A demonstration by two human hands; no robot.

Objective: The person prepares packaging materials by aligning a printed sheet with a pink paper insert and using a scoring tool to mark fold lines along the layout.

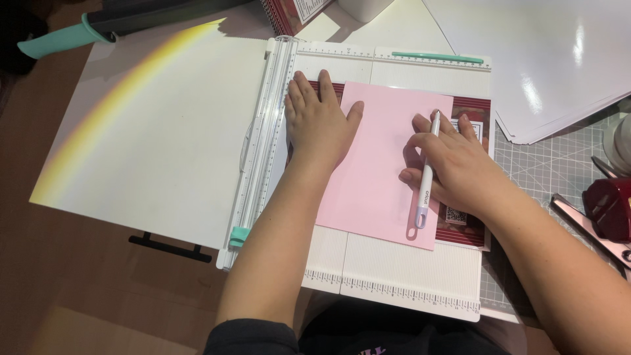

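The left hand (pixel 319 118) lies flat and open, palm down, fingers together and pointing away from the person, pressing the left edge of a pink sheet (pixel 388 164) and the dark red printed card (pixel 470 118) under it against the board (pixel 394 263). The right hand (pixel 453 164) rests on the right part of the pink sheet with its fingers curled loosely around a white stylus (pixel 426 177); the stylus runs roughly along the sheet's length, its thin tip up between the fingers near the sheet's far right corner and its looped end (lilac-tinted) sticking out below the palm, toward the person. The pink sheet lies slightly tilted on the ridged white board, covering most of the red card, whose edges show at the top left, the right side and the bottom right. Rulers are printed along the board's near and far edges, and a thin teal tool (pixel 437 58) lies in a slot along the far edge. Just left of the left hand runs the clear cutting rail (pixel 266 131) of a paper trimmer, with a teal slider (pixel 238 235) at its near end; the trimmer's wide white bed (pixel 158 131) stretches out to the left, crossed by a yellow arc of light. To the right sit a grey cutting mat (pixel 559 158), a stack of glossy white sheets (pixel 545 59) and a dark red tool (pixel 608 207)
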